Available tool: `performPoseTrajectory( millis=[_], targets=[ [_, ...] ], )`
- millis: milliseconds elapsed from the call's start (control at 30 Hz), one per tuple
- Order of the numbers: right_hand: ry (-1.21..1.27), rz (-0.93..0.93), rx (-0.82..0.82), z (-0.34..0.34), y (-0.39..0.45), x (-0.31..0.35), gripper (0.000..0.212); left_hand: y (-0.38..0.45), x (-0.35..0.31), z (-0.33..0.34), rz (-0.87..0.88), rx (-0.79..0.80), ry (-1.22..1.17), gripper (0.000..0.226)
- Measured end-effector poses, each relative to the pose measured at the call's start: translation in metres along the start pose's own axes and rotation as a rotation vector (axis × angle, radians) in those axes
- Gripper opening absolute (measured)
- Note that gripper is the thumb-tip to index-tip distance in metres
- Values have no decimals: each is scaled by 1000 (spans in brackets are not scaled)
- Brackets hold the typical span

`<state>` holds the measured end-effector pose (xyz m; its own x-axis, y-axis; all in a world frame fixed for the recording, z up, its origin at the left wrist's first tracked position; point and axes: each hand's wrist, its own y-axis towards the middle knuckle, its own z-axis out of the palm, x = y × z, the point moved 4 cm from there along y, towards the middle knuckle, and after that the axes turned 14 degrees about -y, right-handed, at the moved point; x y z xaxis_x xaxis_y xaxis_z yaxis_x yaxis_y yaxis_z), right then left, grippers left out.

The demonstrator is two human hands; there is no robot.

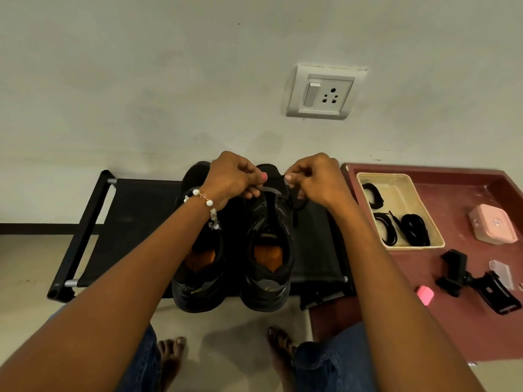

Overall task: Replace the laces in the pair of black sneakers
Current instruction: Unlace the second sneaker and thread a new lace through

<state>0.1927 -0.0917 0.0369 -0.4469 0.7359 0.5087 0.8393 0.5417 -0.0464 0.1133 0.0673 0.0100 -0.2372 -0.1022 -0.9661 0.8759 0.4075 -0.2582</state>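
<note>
Two black sneakers with orange insoles stand side by side on a low black rack point(93, 205), heels toward me: the left sneaker point(199, 278) and the right sneaker point(268, 267). Both hands work over the toe end of the right sneaker. My left hand point(230, 179), with a bead bracelet on the wrist, pinches a black lace point(268, 190) that crosses the shoe. My right hand point(314, 178) pinches the same lace on the other side; a dark loop of it hangs under that hand.
A cream tray point(402, 193) with several coiled black laces sits on a maroon ledge point(452, 329) to the right. Also on the ledge are a pink box point(493, 224), a black clamp mount point(464, 278), a pink eraser-like block point(425, 295) and a small clear case point(502, 274). My bare feet are on the floor.
</note>
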Motion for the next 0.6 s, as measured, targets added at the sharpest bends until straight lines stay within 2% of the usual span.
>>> performPoseTrajectory(
  millis=[133,200,267,300,400,500,600],
  targets=[
    [-105,10,64,6,2,-10,9,5,4,2,-9,34,26,11],
    [-145,-11,87,12,2,-7,19,5,5,6,-9,40,51,11],
    [-70,-39,91,16,2,-2,33,4,7,9,-15,32,59,12],
    [-10,-53,93,18,2,1,33,4,8,10,-21,19,44,14],
    [41,-64,55,24,3,9,15,2,10,9,-47,-17,-17,22],
    [44,-14,28,28,6,7,7,2,13,9,-77,-36,-29,18],
    [-8,66,74,35,7,-3,4,0,20,6,-80,-86,138,17]
  ],
)
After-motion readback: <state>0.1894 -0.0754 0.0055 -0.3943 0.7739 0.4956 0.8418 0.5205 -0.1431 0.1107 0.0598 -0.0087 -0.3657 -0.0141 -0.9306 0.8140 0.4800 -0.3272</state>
